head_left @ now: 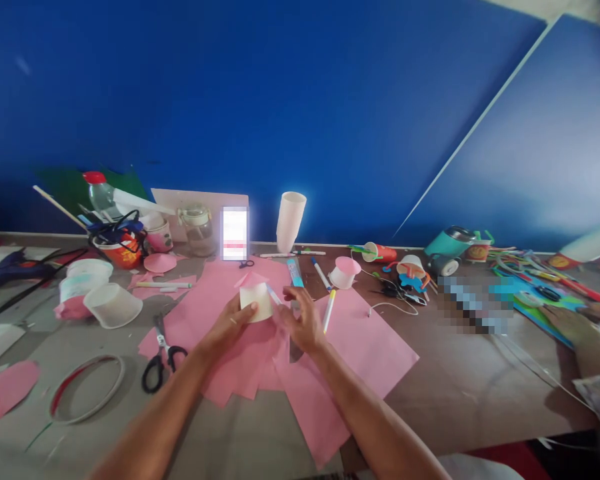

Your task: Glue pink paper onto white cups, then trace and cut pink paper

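- Far left of the work, black-handled scissors [162, 341] lie open on the tabletop [460, 400], beside the pink sheets [353, 373] and out of use
- The left hand [237, 320] is closed around a small white cup [257, 305], thumb on its near side, holding it up over the pink sheets
- On the cup's top sits a pink piece [253, 279]; whether it is stuck down cannot be told
- A slim pale tool [273, 294] meets the cup's right edge, so the step in hand looks like marking or gluing there
- The right hand [303, 320] appears to pinch that tool, though blur hides the exact grip
- Next, I judge, the left hand should keep the cup steady or turn it slightly, while the right works along the edge with light pressure
- Farther right, a pink-topped cup [345, 273] stands near, perhaps a pattern to match
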`<act>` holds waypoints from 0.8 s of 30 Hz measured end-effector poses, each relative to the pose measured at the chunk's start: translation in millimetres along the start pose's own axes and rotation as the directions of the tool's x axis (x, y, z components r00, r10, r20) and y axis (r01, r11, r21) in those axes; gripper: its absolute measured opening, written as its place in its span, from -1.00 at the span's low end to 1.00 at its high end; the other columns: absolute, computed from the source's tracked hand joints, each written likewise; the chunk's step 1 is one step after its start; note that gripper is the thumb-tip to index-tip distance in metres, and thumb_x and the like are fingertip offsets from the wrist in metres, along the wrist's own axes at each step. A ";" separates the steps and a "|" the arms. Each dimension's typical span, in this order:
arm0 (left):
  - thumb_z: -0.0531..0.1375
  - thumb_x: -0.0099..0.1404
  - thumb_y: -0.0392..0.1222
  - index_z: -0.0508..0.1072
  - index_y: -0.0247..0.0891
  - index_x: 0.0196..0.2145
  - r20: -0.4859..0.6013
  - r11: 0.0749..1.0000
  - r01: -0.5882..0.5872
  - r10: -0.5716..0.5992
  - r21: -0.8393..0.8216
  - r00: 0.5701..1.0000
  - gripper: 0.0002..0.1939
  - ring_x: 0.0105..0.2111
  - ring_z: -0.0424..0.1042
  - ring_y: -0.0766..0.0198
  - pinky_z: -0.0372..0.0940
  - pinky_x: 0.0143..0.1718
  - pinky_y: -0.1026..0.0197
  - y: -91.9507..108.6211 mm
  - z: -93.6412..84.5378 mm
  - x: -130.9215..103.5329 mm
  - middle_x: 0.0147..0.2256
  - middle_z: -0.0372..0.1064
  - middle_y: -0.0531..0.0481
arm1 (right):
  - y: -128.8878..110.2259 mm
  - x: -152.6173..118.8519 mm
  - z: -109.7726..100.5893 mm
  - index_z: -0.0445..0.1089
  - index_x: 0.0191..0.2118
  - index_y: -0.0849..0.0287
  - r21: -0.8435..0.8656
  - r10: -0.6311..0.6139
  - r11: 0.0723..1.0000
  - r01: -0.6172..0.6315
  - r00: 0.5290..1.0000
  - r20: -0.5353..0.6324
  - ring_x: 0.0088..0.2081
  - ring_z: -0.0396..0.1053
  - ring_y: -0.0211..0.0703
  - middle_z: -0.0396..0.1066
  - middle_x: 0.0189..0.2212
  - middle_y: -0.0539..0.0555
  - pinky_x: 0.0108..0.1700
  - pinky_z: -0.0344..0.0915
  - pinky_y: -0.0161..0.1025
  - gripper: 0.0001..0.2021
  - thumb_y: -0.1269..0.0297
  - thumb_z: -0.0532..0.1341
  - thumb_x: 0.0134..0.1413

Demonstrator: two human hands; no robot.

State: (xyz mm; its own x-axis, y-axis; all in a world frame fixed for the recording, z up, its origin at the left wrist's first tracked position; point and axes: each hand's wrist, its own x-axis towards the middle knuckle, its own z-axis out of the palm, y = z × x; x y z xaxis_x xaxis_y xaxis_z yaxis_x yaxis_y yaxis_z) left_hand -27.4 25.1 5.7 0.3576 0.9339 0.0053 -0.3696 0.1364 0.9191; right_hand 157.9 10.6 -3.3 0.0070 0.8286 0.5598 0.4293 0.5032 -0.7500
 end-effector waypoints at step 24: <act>0.39 0.04 -0.01 0.43 -0.28 -0.08 -0.251 0.897 0.004 0.119 0.442 0.961 -0.47 -0.29 0.41 0.12 0.23 -0.45 0.24 -7.9 -10.2 6.4 -0.26 0.44 -0.09 | 14.4 0.7 -0.4 0.48 -0.22 0.11 -0.652 0.197 0.758 0.020 0.946 0.258 -0.17 0.38 0.08 0.51 -0.29 0.17 -0.08 0.23 -0.03 -0.87 0.38 0.21 0.11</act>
State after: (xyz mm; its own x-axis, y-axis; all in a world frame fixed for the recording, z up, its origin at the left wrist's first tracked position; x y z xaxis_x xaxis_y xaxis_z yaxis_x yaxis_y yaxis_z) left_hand -30.9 33.4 -5.6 0.0841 0.9963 0.0157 0.0492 -0.0199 0.9986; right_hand 164.4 18.3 -13.5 -0.1417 0.9462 0.2910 0.9146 0.2376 -0.3271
